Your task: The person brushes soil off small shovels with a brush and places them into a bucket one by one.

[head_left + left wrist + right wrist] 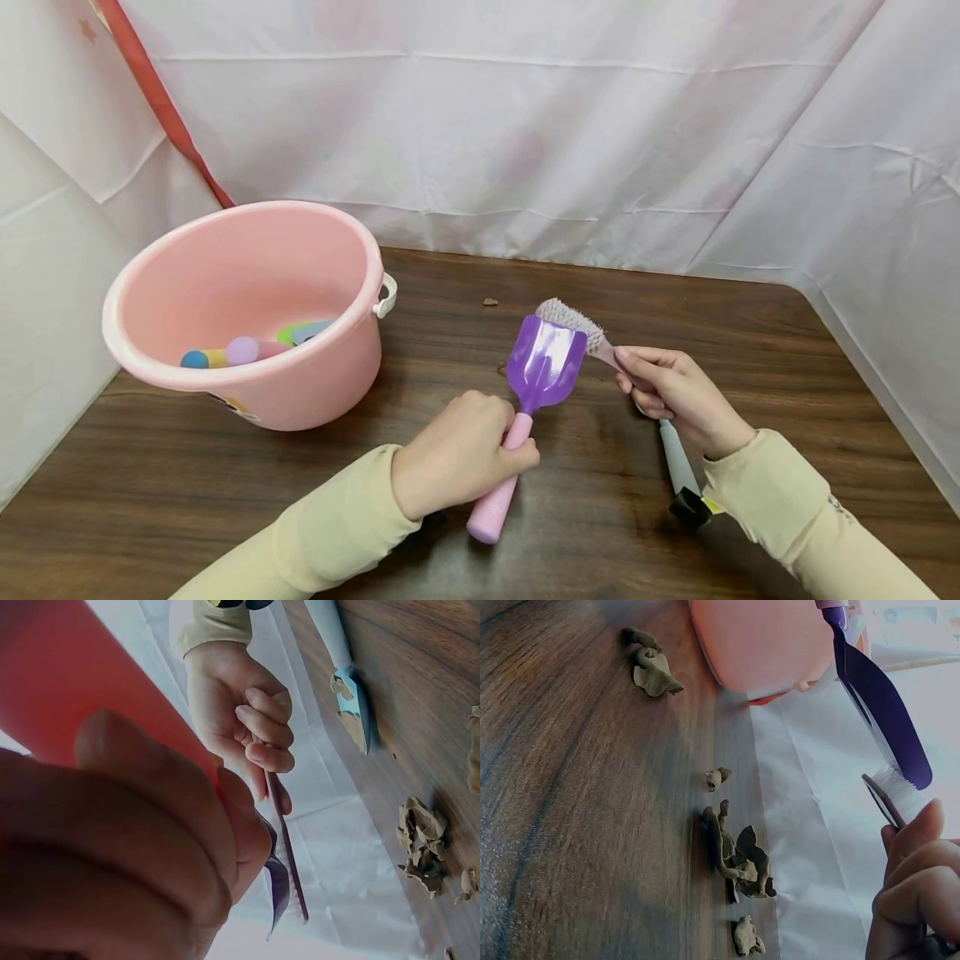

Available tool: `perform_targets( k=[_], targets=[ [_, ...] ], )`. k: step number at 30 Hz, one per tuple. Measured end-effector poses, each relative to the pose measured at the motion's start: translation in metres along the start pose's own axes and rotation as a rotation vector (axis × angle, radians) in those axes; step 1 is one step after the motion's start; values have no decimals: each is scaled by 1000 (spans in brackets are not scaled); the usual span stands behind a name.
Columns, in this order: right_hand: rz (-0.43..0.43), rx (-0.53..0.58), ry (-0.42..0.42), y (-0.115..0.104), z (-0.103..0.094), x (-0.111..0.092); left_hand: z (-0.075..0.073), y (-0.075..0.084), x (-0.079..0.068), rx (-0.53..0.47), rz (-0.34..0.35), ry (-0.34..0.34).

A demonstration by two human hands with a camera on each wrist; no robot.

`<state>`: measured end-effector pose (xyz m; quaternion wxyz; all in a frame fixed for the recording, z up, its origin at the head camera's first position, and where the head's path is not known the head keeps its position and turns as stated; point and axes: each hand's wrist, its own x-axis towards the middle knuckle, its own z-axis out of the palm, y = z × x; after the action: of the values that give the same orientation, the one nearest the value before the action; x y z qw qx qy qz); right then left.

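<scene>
My left hand point(465, 454) grips the pink handle of a small shovel point(546, 371) with a glossy purple blade, raised over the table. The right hand point(686, 396) pinches the thin pale pink handle of a brush point(572, 322). White bristles point(900, 793) meet the blade near its tip in the right wrist view. Beneath the right hand a trowel point(678, 458) with a grey handle lies on the table; brown bits cling to its light blue blade in the left wrist view. Crumpled brown clay-like scraps point(742, 859) lie on the wood below.
A pink bucket point(322, 392) with a white handle mount stands at the left, with several coloured toy handles point(242, 351) inside. Small brown crumbs point(491, 302) dot the dark wooden table point(600, 533). White sheeting point(480, 125) hangs behind and at both sides.
</scene>
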<state>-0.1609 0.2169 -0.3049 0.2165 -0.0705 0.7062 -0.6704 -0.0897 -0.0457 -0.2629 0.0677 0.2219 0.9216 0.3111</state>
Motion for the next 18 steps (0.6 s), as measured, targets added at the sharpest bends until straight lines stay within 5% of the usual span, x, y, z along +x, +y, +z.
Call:
perform_targets(
  k=[18],
  targets=[
    [-113,-31,74,6,-6,-16,-25,-5,-2,96,-31,68]
  ],
)
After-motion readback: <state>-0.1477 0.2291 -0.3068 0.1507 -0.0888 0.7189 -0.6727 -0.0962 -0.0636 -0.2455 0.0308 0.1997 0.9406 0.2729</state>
